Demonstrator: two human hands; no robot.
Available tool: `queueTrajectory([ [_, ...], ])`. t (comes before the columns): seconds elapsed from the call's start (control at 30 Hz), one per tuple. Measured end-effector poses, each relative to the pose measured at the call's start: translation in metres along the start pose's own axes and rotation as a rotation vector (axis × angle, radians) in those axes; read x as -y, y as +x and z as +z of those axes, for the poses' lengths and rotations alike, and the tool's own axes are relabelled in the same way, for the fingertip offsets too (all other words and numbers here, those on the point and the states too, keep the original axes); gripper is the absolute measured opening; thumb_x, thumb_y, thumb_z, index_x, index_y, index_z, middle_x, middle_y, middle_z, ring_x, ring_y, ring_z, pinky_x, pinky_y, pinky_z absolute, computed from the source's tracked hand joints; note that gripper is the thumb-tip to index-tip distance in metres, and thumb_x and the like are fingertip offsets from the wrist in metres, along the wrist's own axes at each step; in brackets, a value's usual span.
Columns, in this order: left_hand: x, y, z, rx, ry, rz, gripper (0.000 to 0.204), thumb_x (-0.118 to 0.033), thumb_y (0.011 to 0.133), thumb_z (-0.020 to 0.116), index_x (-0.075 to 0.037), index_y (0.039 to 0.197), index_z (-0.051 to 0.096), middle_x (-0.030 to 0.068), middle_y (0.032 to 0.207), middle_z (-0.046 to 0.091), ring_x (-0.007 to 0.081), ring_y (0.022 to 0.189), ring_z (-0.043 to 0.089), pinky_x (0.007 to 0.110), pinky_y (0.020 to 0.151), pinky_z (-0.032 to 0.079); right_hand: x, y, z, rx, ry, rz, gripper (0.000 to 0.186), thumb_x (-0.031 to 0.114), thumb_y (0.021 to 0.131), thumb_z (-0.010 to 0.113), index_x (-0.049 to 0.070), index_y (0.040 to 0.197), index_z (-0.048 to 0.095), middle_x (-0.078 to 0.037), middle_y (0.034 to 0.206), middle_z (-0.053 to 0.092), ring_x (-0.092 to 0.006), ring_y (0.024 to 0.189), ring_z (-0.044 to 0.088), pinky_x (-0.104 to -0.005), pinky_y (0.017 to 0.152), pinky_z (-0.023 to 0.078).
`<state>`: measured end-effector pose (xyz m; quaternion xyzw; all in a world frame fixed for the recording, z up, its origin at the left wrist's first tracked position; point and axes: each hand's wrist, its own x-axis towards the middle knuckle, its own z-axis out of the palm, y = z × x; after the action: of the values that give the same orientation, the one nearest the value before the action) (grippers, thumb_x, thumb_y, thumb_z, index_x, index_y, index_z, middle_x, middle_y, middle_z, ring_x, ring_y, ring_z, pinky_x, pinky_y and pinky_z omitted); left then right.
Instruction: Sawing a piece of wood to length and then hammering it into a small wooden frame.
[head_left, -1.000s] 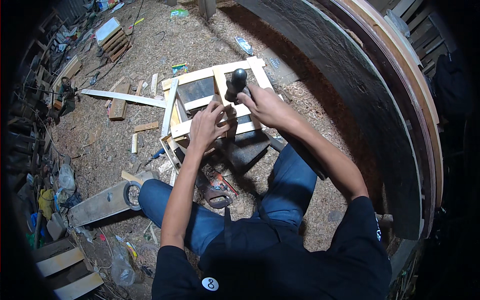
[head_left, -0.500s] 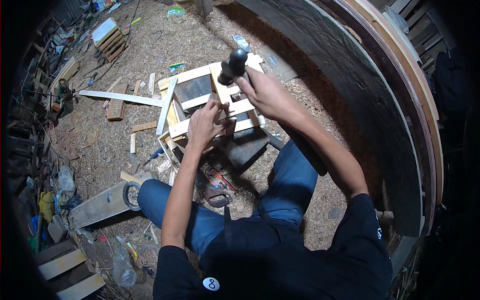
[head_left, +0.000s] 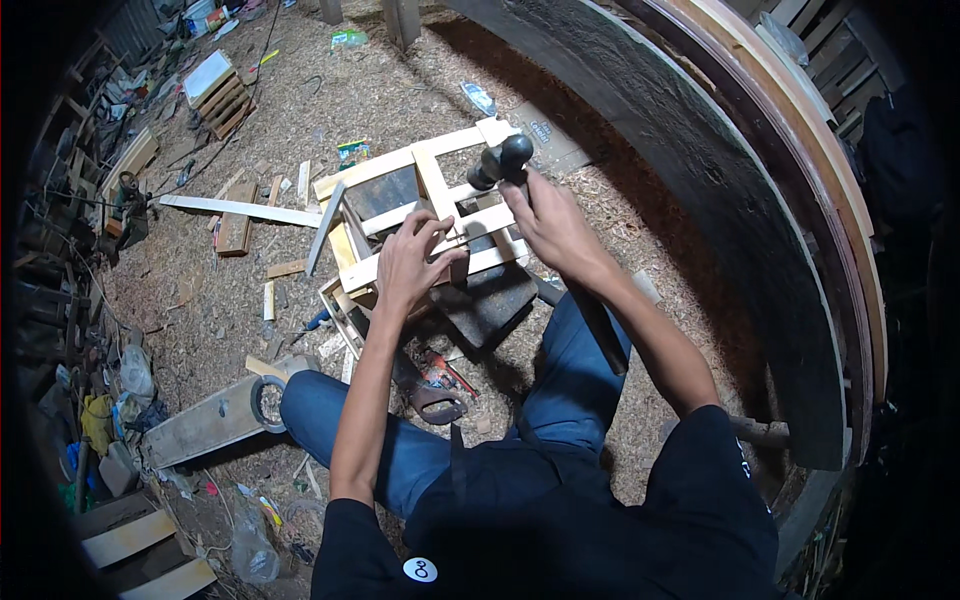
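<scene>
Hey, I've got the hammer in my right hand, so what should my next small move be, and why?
I'd probably ease your left hand clear of the striking path before swinging: its fingers are at the wooden frame, while your right hand grips the hammer with its head close by. Whether those left fingers pinch anything, I can't tell.

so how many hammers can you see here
1. The hammer is in the right hand, its head over the pale wooden frame. Others may be hidden in the dark clutter toward the picture's edges.
</scene>
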<state>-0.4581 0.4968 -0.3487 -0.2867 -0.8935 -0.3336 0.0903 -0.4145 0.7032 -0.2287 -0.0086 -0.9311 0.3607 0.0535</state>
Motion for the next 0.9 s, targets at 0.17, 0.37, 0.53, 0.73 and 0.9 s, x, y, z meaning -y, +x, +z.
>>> queueTrajectory([
  [0.17, 0.007, 0.009, 0.016, -0.105, -0.11, 0.066, 0.033, -0.034, 0.078, 0.077, -0.015, 0.104, 0.072, 0.0037, 0.104, 0.063, 0.0253, 0.1, 0.061, 0.038, 0.084, 0.044, -0.02, -0.006, 0.02, 0.077, -0.057, 0.044, 0.04, 0.034, 0.1, 0.05, -0.005, 0.103, 0.056, -0.029, 0.084, 0.064, -0.0461, 0.082, 0.062, -0.0498, 0.073, 0.047],
  [0.37, 0.003, 0.014, 0.017, -0.053, -0.322, -0.002, 0.019, -0.02, 0.078, 0.077, -0.011, 0.094, 0.074, 0.0062, 0.102, 0.066, 0.0273, 0.097, 0.063, 0.04, 0.087, 0.048, -0.034, -0.014, 0.032, 0.067, 0.019, 0.025, 0.042, 0.036, 0.099, 0.052, -0.006, 0.099, 0.058, -0.029, 0.08, 0.063, -0.0459, 0.079, 0.062, -0.0516, 0.072, 0.046],
  [0.53, 0.002, 0.019, 0.02, -0.086, -0.332, -0.061, 0.012, -0.01, 0.083, 0.073, -0.004, 0.093, 0.073, 0.0089, 0.097, 0.066, 0.0206, 0.088, 0.067, 0.032, 0.079, 0.053, -0.026, -0.016, 0.029, 0.083, 0.052, 0.037, 0.04, 0.033, 0.098, 0.053, -0.007, 0.101, 0.059, -0.029, 0.079, 0.063, -0.0457, 0.08, 0.063, -0.0511, 0.072, 0.047],
  [0.73, 0.0, 0.02, 0.019, -0.115, -0.376, -0.171, 0.017, -0.019, 0.087, 0.07, -0.003, 0.092, 0.072, 0.0084, 0.094, 0.065, 0.0207, 0.079, 0.069, 0.031, 0.072, 0.055, -0.028, -0.013, 0.026, 0.095, 0.065, -0.002, 0.037, 0.029, 0.098, 0.054, -0.007, 0.103, 0.06, -0.03, 0.079, 0.064, -0.0468, 0.081, 0.064, -0.0514, 0.073, 0.049],
  [0.9, 0.003, 0.02, 0.022, -0.119, -0.307, -0.168, 0.014, -0.018, 0.085, 0.069, -0.007, 0.092, 0.072, 0.0056, 0.093, 0.065, 0.0229, 0.081, 0.068, 0.035, 0.073, 0.053, -0.012, -0.001, 0.019, 0.12, 0.021, -0.042, 0.036, 0.028, 0.098, 0.053, -0.007, 0.1, 0.059, -0.031, 0.078, 0.063, -0.0477, 0.081, 0.063, -0.0525, 0.073, 0.048],
])
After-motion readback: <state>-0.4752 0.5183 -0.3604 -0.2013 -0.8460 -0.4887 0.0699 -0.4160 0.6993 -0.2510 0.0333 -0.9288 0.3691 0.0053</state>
